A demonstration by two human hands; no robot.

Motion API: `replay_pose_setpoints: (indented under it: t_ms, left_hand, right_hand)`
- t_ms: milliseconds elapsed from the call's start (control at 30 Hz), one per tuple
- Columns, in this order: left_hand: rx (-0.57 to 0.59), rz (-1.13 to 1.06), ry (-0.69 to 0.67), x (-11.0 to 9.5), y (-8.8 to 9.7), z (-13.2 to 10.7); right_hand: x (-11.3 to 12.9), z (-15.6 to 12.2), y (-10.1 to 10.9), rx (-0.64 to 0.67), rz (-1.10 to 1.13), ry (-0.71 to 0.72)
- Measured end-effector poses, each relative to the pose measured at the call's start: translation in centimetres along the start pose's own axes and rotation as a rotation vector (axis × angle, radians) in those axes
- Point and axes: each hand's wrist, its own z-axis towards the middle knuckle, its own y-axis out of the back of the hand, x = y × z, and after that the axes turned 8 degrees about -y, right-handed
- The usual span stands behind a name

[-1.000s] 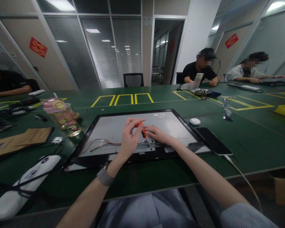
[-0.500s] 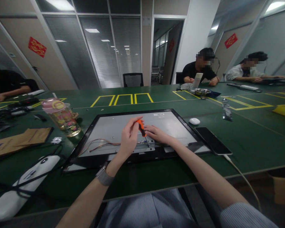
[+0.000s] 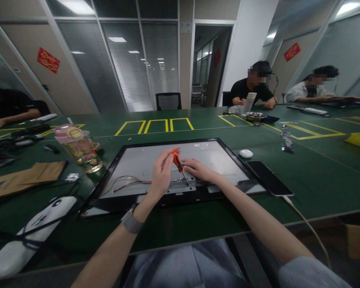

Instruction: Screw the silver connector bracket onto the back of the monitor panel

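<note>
A display panel (image 3: 132, 160) with a black frame and a grey metal back lies flat on the table in front of me. My left hand (image 3: 161, 170), with a watch on its wrist, is closed on the handle of an orange and black screwdriver (image 3: 177, 162). The screwdriver leans, its tip down at a small metal bracket (image 3: 192, 182) near the panel's front edge. My right hand (image 3: 199, 170) rests just right of the screwdriver, fingers stretched out low over the panel by the bracket. Thin wires (image 3: 132, 179) run left from the bracket.
Left of the panel stand a pink-lidded bottle (image 3: 78, 150), brown paper bags (image 3: 33, 178) and a white device (image 3: 36, 232) with a black cord. A phone (image 3: 269, 178) on a cable and a white case (image 3: 246, 153) lie on the right. Other people sit across the table.
The screwdriver's handle has tilted or turned slightly in my left hand, whose fingers have shifted a little. My right hand and the panel stay in place.
</note>
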Motion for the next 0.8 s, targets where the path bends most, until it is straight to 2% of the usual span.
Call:
replay_pose_setpoints:
  t_ms: [200,467,633,800]
  left_hand:
    - [-0.037,0.062,-0.039,0.01,-0.10,0.00]
    - [0.036,-0.056,-0.004,-0.08,-0.03,-0.11]
    - [-0.022,0.047,-0.074,0.32,-0.12,-0.07]
    - [-0.031,0.014,-0.041,0.00,-0.12,0.02]
  right_hand:
    - [0.27,-0.02,0.13,0.016,-0.009,0.002]
    - [0.45,-0.09,0.23,0.015,-0.014,-0.009]
    - [0.38,-0.09,0.22,0.014,-0.007,-0.004]
    - [0.25,-0.11,0.17,0.003,-0.005,0.003]
